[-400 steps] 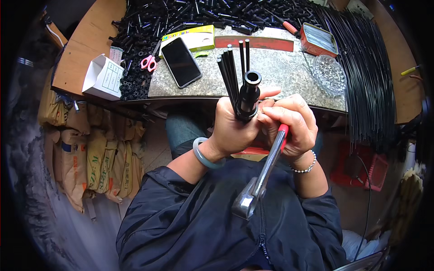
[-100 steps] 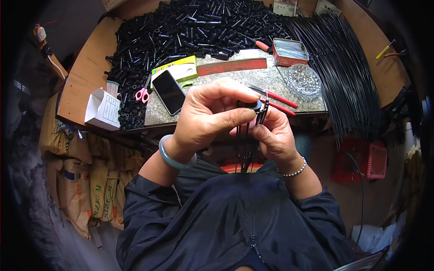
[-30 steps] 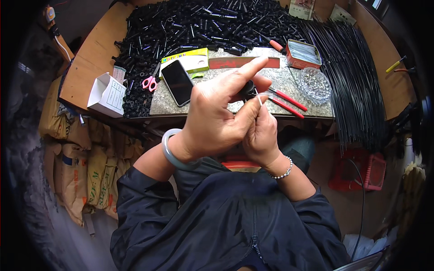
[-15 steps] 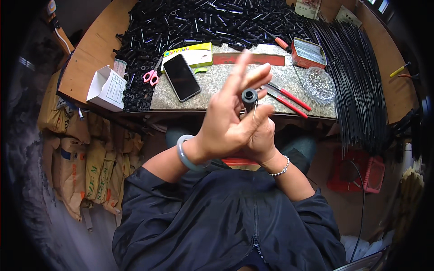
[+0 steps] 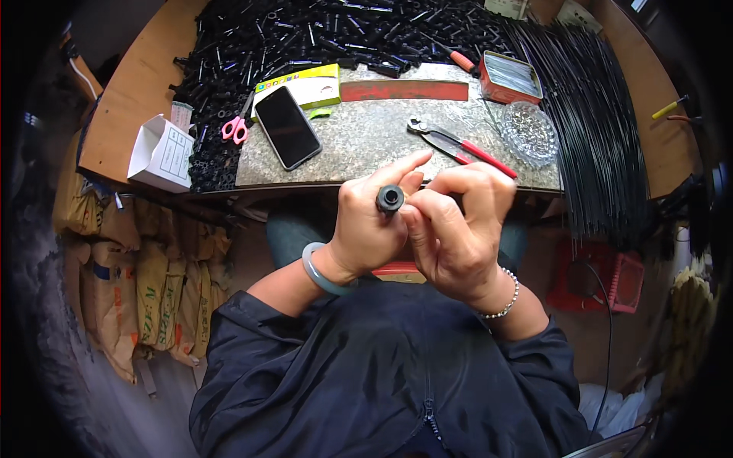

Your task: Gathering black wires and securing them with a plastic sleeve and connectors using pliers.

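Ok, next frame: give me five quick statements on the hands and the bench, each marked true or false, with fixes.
1. The left hand holds a black tube. True.
2. The red-handled pliers are gripped in the right hand. False: the pliers lie on the bench.
3. The phone lies to the right of the pink-handled scissors. True.
4. The glass dish is empty. False: the glass dish holds small shiny pieces.
5. The smooth bangle is on the right wrist. False: the bangle is on the left wrist.
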Motion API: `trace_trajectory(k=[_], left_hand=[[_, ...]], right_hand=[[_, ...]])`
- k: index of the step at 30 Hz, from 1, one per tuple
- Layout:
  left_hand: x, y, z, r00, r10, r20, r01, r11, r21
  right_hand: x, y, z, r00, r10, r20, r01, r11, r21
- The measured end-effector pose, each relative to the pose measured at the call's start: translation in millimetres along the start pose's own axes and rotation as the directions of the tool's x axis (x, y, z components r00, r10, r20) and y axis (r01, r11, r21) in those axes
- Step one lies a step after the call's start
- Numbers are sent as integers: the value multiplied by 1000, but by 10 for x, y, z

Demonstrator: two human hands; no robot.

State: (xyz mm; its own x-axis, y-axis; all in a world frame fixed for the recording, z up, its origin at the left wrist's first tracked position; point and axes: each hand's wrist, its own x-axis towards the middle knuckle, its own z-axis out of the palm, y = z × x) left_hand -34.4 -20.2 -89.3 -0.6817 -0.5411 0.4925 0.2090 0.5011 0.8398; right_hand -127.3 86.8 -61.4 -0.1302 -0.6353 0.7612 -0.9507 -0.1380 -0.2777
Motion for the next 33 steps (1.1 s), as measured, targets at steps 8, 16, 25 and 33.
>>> trace_trajectory(k=[8, 16, 25, 33], left_hand=[[92, 27, -247, 961, -242, -136, 212, 956, -204], [90, -46, -286, 965, -232, -120, 213, 965, -153], [166, -160, -262, 968, -168, -186, 165, 986, -34], [124, -242, -220, 977, -57, -205, 49, 998, -47]], right_hand=[[-543, 1159, 140, 957, 237, 168, -169, 924, -342], [-620, 1233, -25, 857, 407, 315, -452, 888, 83], [18, 367, -616, 958, -49, 282, 152, 921, -358], [2, 327, -624, 917, -209, 340, 335, 866, -372]])
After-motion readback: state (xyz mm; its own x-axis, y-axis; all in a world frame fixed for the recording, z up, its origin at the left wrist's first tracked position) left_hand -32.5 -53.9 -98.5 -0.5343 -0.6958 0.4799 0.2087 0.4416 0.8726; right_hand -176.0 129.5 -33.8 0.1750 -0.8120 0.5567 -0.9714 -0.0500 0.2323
